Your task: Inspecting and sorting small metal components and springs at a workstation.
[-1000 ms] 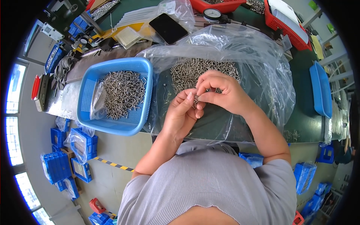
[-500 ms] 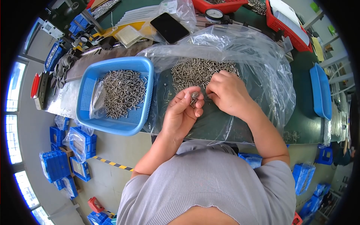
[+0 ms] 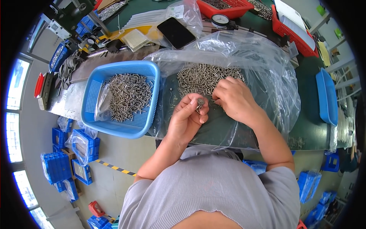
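My left hand (image 3: 187, 117) is closed round a small bunch of short metal pins (image 3: 200, 102), their ends showing between thumb and fingers. Just to its right, my right hand (image 3: 237, 100) has its fingers bent and pressed together at the near edge of a heap of similar metal pins (image 3: 202, 78). What those fingertips hold is too small and hidden to make out. The heap lies on a clear plastic sheet (image 3: 263, 72) spread over the green table. Left of my hands stands a blue basket (image 3: 88, 105) with many more pins (image 3: 131, 95) and a clear bag inside.
Behind the heap lie a black phone (image 3: 176, 33) and a round dial gauge (image 3: 220, 20). Red baskets (image 3: 225, 11) stand along the back. A blue tray (image 3: 326, 97) sits at the right edge. Blue crates (image 3: 57, 168) are stacked on the floor at left.
The whole view has shifted slightly, so the table things appear a little lower. Both hands stay close together by the heap, with only small finger movements; the left still holds its pins.
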The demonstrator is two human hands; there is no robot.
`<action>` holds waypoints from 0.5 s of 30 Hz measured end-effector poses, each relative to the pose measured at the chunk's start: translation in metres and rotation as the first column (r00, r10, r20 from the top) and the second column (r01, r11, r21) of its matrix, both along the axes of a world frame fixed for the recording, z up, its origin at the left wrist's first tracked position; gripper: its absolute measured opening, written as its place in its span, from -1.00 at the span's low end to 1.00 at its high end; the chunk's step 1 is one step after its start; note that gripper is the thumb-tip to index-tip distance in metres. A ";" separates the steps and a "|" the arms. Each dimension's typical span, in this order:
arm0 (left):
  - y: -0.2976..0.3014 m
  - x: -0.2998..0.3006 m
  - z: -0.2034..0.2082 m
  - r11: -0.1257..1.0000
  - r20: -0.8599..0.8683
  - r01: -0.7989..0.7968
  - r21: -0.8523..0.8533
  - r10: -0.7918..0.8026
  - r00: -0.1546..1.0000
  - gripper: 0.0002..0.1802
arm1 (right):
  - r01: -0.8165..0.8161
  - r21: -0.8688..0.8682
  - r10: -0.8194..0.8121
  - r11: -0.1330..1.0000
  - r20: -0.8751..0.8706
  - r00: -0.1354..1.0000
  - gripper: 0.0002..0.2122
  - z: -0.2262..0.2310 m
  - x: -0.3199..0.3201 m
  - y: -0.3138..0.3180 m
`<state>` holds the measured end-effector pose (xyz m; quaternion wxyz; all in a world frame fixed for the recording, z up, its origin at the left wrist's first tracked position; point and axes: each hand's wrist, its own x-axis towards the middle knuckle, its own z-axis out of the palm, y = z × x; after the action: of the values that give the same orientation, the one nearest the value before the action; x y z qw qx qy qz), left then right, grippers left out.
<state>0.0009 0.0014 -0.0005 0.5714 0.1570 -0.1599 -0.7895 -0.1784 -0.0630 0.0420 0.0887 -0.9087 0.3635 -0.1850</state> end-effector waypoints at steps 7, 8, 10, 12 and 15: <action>-0.001 -0.001 0.002 1.000 0.002 -0.007 0.027 0.006 1.000 -0.85 | -0.021 0.067 0.013 0.998 0.119 0.993 -0.95 -0.004 0.001 -0.007; -0.001 -0.001 0.002 1.000 0.006 0.001 0.025 -0.002 1.000 -0.84 | -0.020 0.068 0.012 0.997 0.118 0.993 -0.95 -0.002 0.000 -0.007; 0.000 0.000 0.002 1.000 0.009 0.002 0.025 -0.003 1.000 -0.84 | -0.078 0.311 -0.023 0.947 0.310 0.951 -0.92 0.008 -0.001 -0.008; 0.000 0.000 0.002 1.000 0.015 0.009 0.022 -0.009 1.000 -0.83 | -0.148 0.491 -0.073 0.859 0.402 0.913 -0.93 0.017 -0.001 -0.005; 0.000 -0.001 0.002 0.999 0.058 0.010 0.034 -0.012 0.998 -0.83 | -0.271 0.630 -0.117 0.728 0.503 0.856 -0.94 0.017 0.001 -0.002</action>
<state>-0.0004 0.0013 0.0017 0.5595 0.1887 -0.1639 -0.7903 -0.1775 -0.0651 0.0593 0.5161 -0.7440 0.3290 -0.2682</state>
